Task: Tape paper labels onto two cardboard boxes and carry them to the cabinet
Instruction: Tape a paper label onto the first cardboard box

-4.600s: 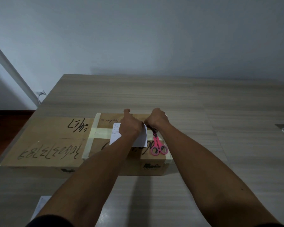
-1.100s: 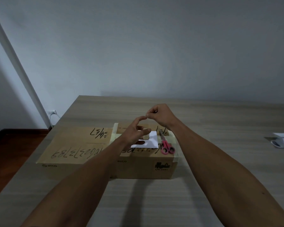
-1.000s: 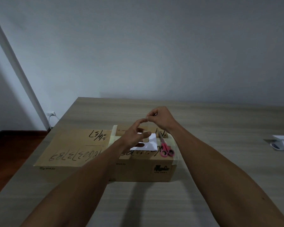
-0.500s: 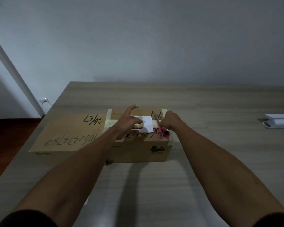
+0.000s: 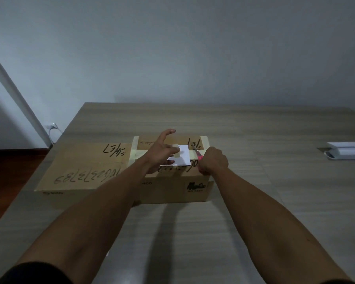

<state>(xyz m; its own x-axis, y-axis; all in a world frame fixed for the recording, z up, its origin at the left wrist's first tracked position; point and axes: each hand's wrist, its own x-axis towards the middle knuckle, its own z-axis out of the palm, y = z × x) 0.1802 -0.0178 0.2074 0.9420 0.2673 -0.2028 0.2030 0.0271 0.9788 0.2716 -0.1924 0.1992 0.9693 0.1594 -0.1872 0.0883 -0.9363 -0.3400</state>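
- Since half a second ago: right hand [image 5: 213, 160] has closed over the pink scissors [image 5: 199, 155] lying on the box top; earlier it was just beside them. Left hand [image 5: 162, 152] has stayed on the label.
- Left hand: fingers spread, mostly open, index lifted, the rest pressing down on the paper label [image 5: 182, 156]; a short strip of tape [image 5: 176, 152] seems stuck to a fingertip, can't confirm.
- Right hand: curled shut around the scissors handles; blade tip [image 5: 194, 149] sticks out toward the far side.
- Label sits on top of the right cardboard box [image 5: 172, 185], over the beige tape seam, near the box's right end. Second, flatter cardboard box [image 5: 80, 171] touches it on the left, no label on it visible. Both on the bench [image 5: 234, 222], toward its left side.
- Handling, my read: label is thin and limp, slides easily, so pin it flat with fingertips and tape the edges. Boxes are stiff and look light; best held from both short ends or under the bottom edges.
- Orientation: right box's long axis runs left-right across the view, top face up. Label is roughly square-on to the box; its long axis is hard to tell under the hand.
- White object [image 5: 346, 152] at the far right of the bench, well apart, can't identify it.
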